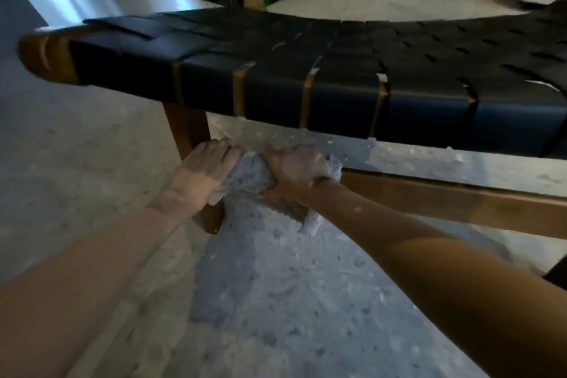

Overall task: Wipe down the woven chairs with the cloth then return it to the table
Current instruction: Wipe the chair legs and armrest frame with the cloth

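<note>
Your right hand [297,169] is fisted tight around the bunched grey cloth [251,176]. Your left hand [208,167], at nine o'clock from it, curls its fingers over the cloth's other end. The black woven chair [306,49] spans twelve o'clock, its front edge just above both hands.

Black woven chair [306,64] w/ brown wood legs; pale grey-blue cloth [250,175].
</note>
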The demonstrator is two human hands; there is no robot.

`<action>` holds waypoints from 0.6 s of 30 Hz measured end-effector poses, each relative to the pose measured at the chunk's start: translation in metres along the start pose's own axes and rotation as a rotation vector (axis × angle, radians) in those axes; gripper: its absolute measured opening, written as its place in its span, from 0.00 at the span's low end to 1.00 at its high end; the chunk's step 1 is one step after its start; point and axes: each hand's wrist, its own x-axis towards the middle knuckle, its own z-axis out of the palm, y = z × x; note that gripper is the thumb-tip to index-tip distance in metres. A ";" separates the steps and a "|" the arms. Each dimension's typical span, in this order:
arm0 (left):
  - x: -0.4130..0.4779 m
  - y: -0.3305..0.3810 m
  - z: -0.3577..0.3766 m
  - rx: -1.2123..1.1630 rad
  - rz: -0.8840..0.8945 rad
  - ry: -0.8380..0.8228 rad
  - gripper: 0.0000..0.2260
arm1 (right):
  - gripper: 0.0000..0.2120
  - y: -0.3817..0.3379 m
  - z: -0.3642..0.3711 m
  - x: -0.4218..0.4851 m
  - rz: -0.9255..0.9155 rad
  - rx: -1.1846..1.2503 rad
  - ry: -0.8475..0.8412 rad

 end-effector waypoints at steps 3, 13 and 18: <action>0.003 0.009 0.003 -0.013 -0.085 -0.064 0.27 | 0.37 -0.001 -0.001 -0.003 0.008 -0.011 0.022; 0.020 0.086 -0.020 0.154 0.004 -0.007 0.28 | 0.36 0.060 -0.014 -0.076 0.085 -0.049 0.094; 0.029 0.159 -0.030 0.200 0.156 0.265 0.32 | 0.33 0.114 -0.031 -0.139 0.295 -0.080 0.086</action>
